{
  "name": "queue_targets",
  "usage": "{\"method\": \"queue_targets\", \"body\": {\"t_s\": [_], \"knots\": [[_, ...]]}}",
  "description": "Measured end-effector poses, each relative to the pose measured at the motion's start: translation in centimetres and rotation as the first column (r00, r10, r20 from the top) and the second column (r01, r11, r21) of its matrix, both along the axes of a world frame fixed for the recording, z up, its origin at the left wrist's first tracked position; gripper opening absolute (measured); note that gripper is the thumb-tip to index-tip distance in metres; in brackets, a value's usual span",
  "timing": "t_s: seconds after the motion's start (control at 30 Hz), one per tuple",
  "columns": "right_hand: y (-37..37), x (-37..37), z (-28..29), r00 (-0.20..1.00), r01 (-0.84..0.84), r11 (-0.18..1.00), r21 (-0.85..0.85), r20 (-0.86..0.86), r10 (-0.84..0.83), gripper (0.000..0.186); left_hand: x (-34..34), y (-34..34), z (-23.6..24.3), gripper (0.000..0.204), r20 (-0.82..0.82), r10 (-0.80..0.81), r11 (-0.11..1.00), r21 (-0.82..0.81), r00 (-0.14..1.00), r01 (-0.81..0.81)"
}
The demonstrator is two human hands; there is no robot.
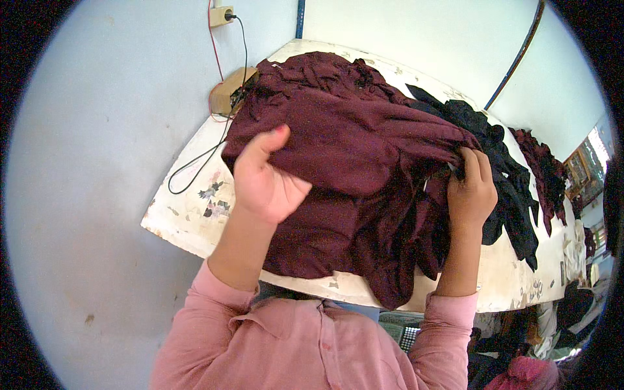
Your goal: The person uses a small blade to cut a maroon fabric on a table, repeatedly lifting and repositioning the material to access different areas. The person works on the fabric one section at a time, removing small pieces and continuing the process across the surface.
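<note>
A maroon garment (331, 143) lies spread and partly bunched over the table, its lower folds hanging past the front edge. My right hand (473, 188) pinches the garment's right side and lifts it into taut creases. Over the garment's left part is my left hand (268, 179), thumb stretched out and palm turned inward. The left hand appears open, though its other fingers are mostly hidden. More crumpled maroon cloth (318, 68) lies behind the garment.
The worn white table (185, 218) meets a wall on the left. Black garments (513, 188) and another maroon pile (543, 166) lie to the right. A wooden box (231, 94) and a looped black cable (188, 172) are at the left, below a wall socket (221, 16).
</note>
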State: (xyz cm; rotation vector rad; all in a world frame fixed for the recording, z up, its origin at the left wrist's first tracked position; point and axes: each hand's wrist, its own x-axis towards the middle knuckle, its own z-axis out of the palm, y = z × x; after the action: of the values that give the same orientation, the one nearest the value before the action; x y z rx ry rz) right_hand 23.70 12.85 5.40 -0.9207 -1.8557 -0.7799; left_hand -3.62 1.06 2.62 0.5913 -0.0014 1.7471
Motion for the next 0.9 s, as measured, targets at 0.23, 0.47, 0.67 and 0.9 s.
{"method": "queue_targets", "body": {"t_s": [0.23,0.47,0.67,0.9], "knots": [[-4.1,1.8,-0.4,0.878,-0.427,0.614,-0.664,-0.143,0.457,0.053,1.9,-1.0,-3.2,0.054,-0.219,0.126,0.978,-0.136,0.968,-0.158],[-7.7,-4.2,-2.0,0.719,-0.685,0.444,-0.578,-0.432,0.545,0.034,3.9,-1.1,-4.3,0.042,-0.300,0.076,0.975,-0.178,0.951,-0.134],[-8.0,-7.5,-3.5,0.655,-0.753,0.555,-0.354,-0.486,0.579,0.026,4.2,-1.6,-6.0,0.043,-0.595,0.166,0.939,-0.148,0.786,-0.310],[-6.4,-5.5,-4.5,0.810,-0.547,0.776,-0.314,-0.432,0.396,0.029,1.9,-2.8,-7.7,0.070,-0.704,0.162,0.908,-0.169,0.692,-0.384]]}}
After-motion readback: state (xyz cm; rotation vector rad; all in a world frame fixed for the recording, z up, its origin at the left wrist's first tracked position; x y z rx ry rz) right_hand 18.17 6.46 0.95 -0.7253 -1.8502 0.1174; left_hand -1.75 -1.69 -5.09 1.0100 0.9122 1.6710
